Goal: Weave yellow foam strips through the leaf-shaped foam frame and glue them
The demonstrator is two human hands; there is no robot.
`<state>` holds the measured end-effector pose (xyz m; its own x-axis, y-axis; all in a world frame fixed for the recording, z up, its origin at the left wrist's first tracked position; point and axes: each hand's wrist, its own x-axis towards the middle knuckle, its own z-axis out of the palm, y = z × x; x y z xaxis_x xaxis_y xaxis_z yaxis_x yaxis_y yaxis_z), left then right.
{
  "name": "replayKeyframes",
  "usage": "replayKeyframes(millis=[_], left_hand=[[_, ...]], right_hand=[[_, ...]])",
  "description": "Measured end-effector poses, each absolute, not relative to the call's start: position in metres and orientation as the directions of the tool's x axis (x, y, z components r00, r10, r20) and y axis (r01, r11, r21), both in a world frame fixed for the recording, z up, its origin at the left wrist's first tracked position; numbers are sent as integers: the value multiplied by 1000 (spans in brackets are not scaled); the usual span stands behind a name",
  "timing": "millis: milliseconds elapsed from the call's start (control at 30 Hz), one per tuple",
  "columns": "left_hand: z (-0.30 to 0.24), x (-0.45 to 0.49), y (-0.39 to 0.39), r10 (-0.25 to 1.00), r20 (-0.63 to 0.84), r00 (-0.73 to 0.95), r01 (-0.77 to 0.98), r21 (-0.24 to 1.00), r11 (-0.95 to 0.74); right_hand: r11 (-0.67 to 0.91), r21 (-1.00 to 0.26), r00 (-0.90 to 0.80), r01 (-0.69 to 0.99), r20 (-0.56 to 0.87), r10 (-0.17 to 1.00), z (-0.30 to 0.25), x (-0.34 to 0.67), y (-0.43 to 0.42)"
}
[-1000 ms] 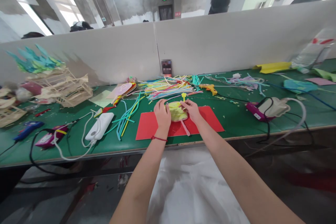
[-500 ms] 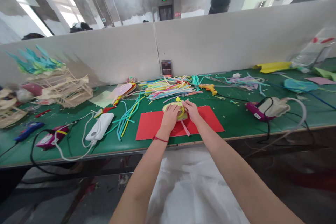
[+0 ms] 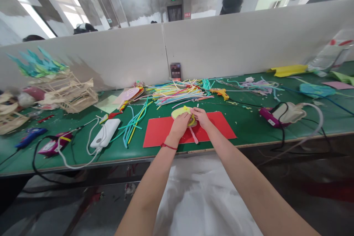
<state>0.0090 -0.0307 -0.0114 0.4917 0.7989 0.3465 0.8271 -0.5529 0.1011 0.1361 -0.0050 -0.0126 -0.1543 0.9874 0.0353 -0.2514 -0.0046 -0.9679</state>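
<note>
A pale yellow rounded fan with a fuzzy pink handle lies over a red sheet, the handle toward me. A bright yellow pipe cleaner curls on the fan's face. My left hand, with a red cord at the wrist, rests on the fan, its fingers closed at the yellow pipe cleaner. From the other side, my right hand pinches the same pipe cleaner near its upper end. The fingers partly hide where the pipe cleaner meets the fan.
Behind the sheet lies a heap of coloured pipe cleaners, with an orange glue gun beside it. At left are a white power bank, loose pipe cleaners, and wooden frames. A magenta device sits at right.
My left fingers have drawn in from lying across the fan to the pipe cleaner, uncovering more of the fan's left side. The pipe cleaner's upper end sits lower; the pink handle has shifted slightly left.
</note>
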Motion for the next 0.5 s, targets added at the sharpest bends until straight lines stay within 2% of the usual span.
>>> replayKeyframes(millis=[500], left_hand=[[-6, 7, -36, 786, 333, 520, 821, 58, -568]], right_hand=[[-8, -975, -149, -220, 26, 989, -13, 137, -4]])
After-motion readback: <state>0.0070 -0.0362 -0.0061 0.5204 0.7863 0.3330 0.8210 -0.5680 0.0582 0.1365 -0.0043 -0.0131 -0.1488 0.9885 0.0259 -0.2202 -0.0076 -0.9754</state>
